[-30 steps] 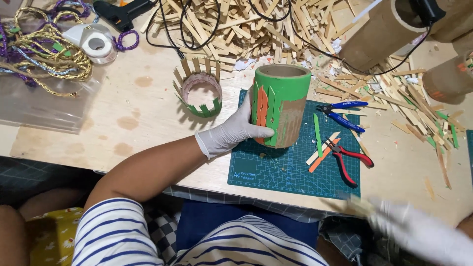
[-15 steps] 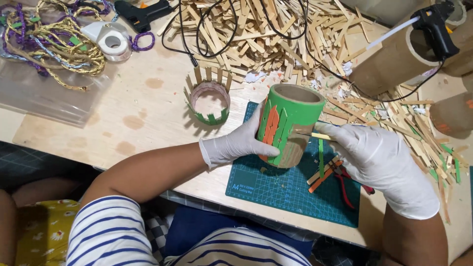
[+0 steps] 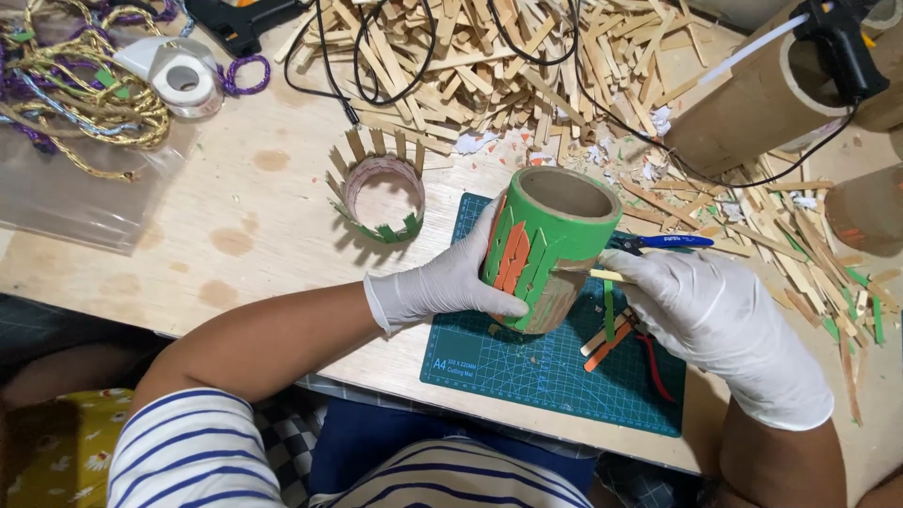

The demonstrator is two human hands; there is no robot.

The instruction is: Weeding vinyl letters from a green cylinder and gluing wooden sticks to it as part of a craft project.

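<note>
A cardboard tube (image 3: 550,246) covered with green and orange sticks stands tilted on a teal cutting mat (image 3: 555,367). My left hand (image 3: 450,280), in a white glove, grips the tube's left side. My right hand (image 3: 720,325), also gloved, pinches a thin wooden stick (image 3: 591,274) against the tube's bare lower right side. Loose green and orange sticks (image 3: 607,334) lie on the mat under my right hand.
A short ring with upright sticks (image 3: 381,196) sits left of the mat. A heap of wooden sticks (image 3: 527,66) fills the back. Blue-handled pliers (image 3: 663,242), a glue gun (image 3: 842,42) on a cardboard tube (image 3: 762,99), tape rolls (image 3: 183,80) and cords (image 3: 71,89) lie around.
My right hand came in from the lower right and now presses a stick on the tube. The left hand kept hold of the tube.
</note>
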